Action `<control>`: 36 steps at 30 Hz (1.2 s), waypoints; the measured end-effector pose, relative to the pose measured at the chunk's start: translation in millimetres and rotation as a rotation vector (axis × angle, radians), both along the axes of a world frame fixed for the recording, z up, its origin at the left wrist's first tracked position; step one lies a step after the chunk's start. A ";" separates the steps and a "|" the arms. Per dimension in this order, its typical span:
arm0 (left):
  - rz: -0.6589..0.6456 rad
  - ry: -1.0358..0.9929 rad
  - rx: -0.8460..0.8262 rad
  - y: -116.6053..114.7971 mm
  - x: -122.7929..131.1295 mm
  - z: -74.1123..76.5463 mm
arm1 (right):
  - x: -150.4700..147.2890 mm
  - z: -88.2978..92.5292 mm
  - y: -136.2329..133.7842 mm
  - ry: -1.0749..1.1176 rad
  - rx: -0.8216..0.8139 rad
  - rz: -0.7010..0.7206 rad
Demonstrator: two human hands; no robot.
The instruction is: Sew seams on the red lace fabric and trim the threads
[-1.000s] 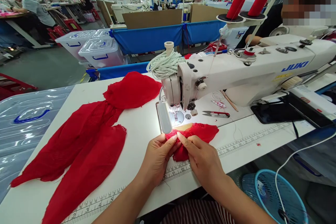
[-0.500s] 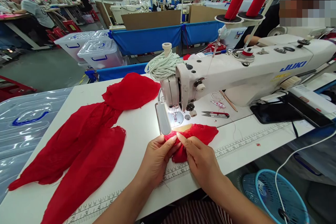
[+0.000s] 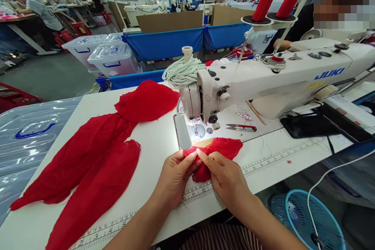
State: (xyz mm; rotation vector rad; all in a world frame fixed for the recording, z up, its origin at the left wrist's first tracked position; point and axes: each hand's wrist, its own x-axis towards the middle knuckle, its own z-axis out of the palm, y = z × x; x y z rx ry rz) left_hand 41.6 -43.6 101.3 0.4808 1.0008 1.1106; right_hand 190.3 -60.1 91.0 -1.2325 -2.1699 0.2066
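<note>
A small piece of red fabric [image 3: 225, 147] lies in front of the sewing machine [image 3: 263, 74], with a beige patch along its upper edge. My left hand [image 3: 177, 170] pinches its left end between thumb and fingers. Close beside it, my right hand [image 3: 227, 177] is closed on the same fabric, its fingertips almost meeting the left thumb. Part of the cloth hangs down between the hands onto the printed ruler [image 3: 202, 191]. The needle area sits just beyond, lit by a lamp. A larger red garment piece [image 3: 99, 156] is spread on the table to the left.
Thread snips [image 3: 241, 127] lie on the machine bed, near a wooden stick [image 3: 256, 112]. A black phone [image 3: 307, 125] rests to the right. Below the table edge stands a blue basket [image 3: 310, 218]. Clear plastic boxes [image 3: 111, 60] are behind at left. A co-worker sits at the far right.
Both hands keep their pinch on the red fabric in nearly the same place. The whole view has shifted very slightly.
</note>
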 end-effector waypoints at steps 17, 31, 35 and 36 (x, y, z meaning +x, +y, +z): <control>-0.002 0.024 0.018 -1.4 -0.8 -1.3 | -4.0 -6.2 -0.7 0.195 0.001 0.042; -0.012 0.062 0.085 -3.2 0.1 -2.5 | -6.9 -2.9 -1.8 0.156 -0.004 -0.010; -0.029 0.050 0.078 -2.9 -0.5 -1.8 | -10.4 -6.2 -1.3 0.264 0.002 -0.006; -0.031 0.049 0.072 -3.0 -0.8 -1.4 | -11.2 -7.2 -1.1 0.306 0.002 0.002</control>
